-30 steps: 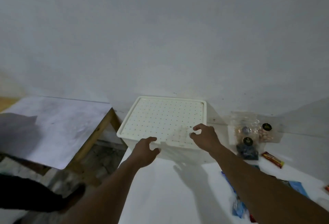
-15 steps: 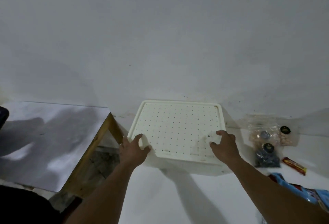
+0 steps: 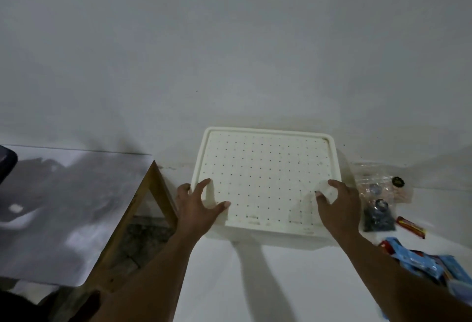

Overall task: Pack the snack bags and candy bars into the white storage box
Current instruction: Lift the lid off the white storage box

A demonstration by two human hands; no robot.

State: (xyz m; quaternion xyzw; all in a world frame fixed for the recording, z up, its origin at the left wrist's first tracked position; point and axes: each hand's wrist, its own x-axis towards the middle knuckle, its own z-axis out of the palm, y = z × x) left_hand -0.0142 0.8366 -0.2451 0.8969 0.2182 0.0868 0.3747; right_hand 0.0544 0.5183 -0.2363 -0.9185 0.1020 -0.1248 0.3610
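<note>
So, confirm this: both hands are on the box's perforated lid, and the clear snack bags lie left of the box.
Wrong side: the head view shows the clear snack bags to the right of the white storage box, not the left. The left hand and right hand are indeed on its perforated lid.

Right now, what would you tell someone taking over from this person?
Left hand grips the lid at its near left corner; right hand grips its near right corner.
Lid is on the white storage box.
Snack bags, candy bar and blue packets lie right of the box.
Done: nothing visibly packed.
Left: take the lid off, pack everything.
</note>
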